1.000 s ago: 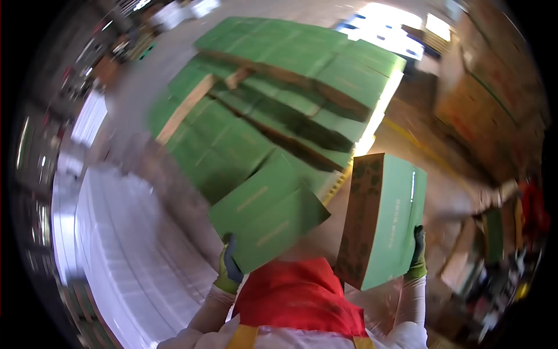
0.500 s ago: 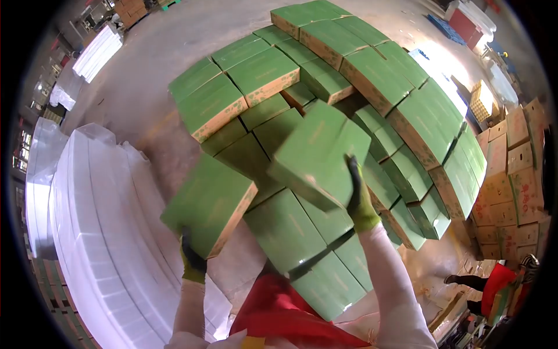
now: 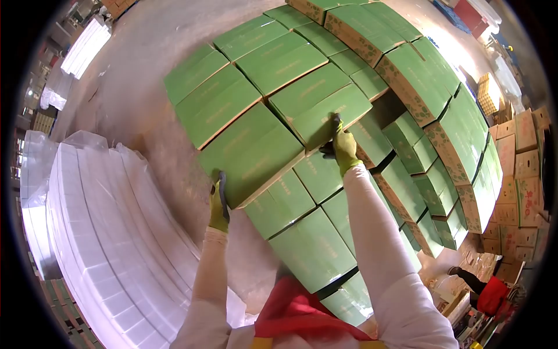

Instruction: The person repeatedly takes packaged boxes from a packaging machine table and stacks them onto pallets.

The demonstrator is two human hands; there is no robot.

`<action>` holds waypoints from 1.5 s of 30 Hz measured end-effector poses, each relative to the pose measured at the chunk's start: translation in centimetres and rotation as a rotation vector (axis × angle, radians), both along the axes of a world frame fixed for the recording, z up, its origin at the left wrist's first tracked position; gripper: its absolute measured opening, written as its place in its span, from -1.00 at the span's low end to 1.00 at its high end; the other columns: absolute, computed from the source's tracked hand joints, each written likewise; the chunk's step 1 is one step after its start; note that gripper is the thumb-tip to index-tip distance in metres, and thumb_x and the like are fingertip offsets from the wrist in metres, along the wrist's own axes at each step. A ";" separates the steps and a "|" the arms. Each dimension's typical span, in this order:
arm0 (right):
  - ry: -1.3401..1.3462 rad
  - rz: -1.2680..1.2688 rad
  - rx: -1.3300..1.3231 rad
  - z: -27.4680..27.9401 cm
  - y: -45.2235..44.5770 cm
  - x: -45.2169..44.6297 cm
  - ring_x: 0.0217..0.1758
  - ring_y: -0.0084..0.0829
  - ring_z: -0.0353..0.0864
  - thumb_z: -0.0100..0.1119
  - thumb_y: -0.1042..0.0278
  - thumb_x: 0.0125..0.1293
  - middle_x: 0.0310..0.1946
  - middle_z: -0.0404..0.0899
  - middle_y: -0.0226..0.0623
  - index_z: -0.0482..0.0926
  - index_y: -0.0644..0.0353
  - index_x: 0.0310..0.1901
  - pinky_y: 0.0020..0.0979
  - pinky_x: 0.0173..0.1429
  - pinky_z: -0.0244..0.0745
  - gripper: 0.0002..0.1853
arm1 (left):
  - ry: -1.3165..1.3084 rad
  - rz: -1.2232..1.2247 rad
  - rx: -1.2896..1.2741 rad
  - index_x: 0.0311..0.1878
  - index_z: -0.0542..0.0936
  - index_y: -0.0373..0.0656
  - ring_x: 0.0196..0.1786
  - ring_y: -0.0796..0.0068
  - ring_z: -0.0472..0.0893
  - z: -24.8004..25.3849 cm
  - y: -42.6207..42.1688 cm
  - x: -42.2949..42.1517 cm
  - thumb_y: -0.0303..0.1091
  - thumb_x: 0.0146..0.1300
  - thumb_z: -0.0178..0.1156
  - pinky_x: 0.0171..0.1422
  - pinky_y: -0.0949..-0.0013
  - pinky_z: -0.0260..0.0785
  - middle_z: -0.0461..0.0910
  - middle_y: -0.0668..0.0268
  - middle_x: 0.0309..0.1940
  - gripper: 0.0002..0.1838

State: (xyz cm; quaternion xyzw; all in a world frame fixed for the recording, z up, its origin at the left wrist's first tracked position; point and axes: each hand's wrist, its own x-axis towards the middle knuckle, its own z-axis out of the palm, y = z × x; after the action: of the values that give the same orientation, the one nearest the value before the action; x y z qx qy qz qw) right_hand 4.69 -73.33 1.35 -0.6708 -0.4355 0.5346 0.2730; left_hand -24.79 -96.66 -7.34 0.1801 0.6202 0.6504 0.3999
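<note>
My left hand (image 3: 219,202), in a yellow-green and black glove, grips the near left corner of a green carton (image 3: 253,152) lying on the stack. My right hand (image 3: 343,146), gloved alike, is at the near edge of a second green carton (image 3: 319,107). One finger rests on its top and dark fingertips are against its side. The two cartons lie side by side, level with the row behind them. Below them, nearer to me, are lower green cartons (image 3: 311,247). The undersides of both held cartons are hidden.
Higher green cartons (image 3: 418,81) rise at the back right. White plastic-wrapped sheets (image 3: 104,232) stand at my left. Brown cartons (image 3: 517,180) are piled at far right. A person in a red garment (image 3: 493,295) is at lower right. Concrete floor (image 3: 145,75) shows behind the stack.
Both cartons were raised and tilted, one in each hand. They have moved forward and now lie flat beside each other on the stack, covering the gap there. My hands remain on them.
</note>
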 end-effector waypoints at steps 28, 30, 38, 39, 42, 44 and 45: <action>-0.117 -0.198 0.196 2.3 -50.4 23.6 0.06 -0.24 0.55 0.17 0.33 0.20 0.04 0.52 -0.16 0.40 0.17 0.16 -0.30 0.14 0.44 -0.53 | 0.882 -0.163 0.006 0.04 0.47 -0.35 -0.13 0.25 0.57 5.8 6.4 7.2 -0.07 0.24 0.16 0.00 0.24 0.41 0.58 0.12 -0.10 -0.49; -0.203 -0.409 0.178 3.8 -56.4 28.8 0.04 -0.28 0.58 0.20 0.30 0.19 -0.01 0.56 -0.14 0.44 0.21 0.12 -0.34 0.14 0.45 -0.55 | 1.058 -0.078 0.070 0.02 0.48 -0.36 -0.16 0.22 0.58 8.2 4.2 10.7 -0.07 0.21 0.19 -0.03 0.22 0.42 0.59 0.11 -0.13 -0.49; -0.035 -1.213 0.026 -3.2 -77.4 48.6 -0.31 -0.53 0.61 0.17 0.25 0.27 -0.23 0.58 -0.36 0.50 0.22 -0.02 -0.52 -0.28 0.48 -0.69 | 1.392 -0.061 0.175 -0.05 0.51 -0.38 -0.27 0.13 0.62 10.7 -12.7 31.7 -0.11 0.13 0.30 -0.14 0.17 0.47 0.62 0.04 -0.22 -0.49; 0.105 -1.280 -0.041 -3.0 -80.2 49.8 -0.35 -0.53 0.60 0.17 0.21 0.27 -0.28 0.58 -0.39 0.50 0.18 -0.05 -0.52 -0.35 0.46 -0.70 | 1.424 -0.133 0.134 -0.06 0.52 -0.38 -0.29 0.12 0.62 9.2 -15.4 34.9 -0.11 0.11 0.32 -0.15 0.16 0.48 0.63 0.03 -0.24 -0.49; 0.509 -1.398 -0.196 -3.9 -89.1 52.4 -0.48 -0.47 0.55 0.17 0.12 0.26 -0.41 0.53 -0.41 0.50 0.05 -0.17 -0.49 -0.50 0.37 -0.76 | 1.577 -0.232 -0.021 -0.16 0.57 -0.32 -0.28 0.08 0.60 3.6 -22.7 44.7 -0.11 0.02 0.38 -0.13 0.13 0.45 0.61 0.05 -0.28 -0.53; 0.582 -1.548 -0.148 -3.6 -93.2 53.1 -0.47 -0.42 0.55 0.14 0.09 0.27 -0.42 0.51 -0.41 0.49 0.01 -0.22 -0.46 -0.49 0.37 -0.79 | 1.379 -0.563 0.056 -0.11 0.56 -0.25 -0.13 0.13 0.55 7.0 -29.8 54.5 -0.17 0.02 0.37 0.01 0.17 0.39 0.56 0.10 -0.16 -0.57; 0.624 -1.624 -0.128 -3.5 -94.7 53.1 -0.47 -0.40 0.55 0.12 0.07 0.28 -0.43 0.51 -0.41 0.48 -0.01 -0.24 -0.44 -0.48 0.37 -0.80 | 1.323 -0.749 0.094 -0.09 0.56 -0.21 -0.06 0.15 0.53 7.8 -32.1 58.0 -0.20 0.02 0.36 0.08 0.19 0.36 0.54 0.13 -0.10 -0.58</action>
State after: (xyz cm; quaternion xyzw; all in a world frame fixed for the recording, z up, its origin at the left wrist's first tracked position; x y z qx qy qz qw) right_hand 57.80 -168.05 -2.19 -0.6109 0.3029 0.3575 0.6381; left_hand 33.17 -128.79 0.44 0.7476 0.5998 0.2535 0.1307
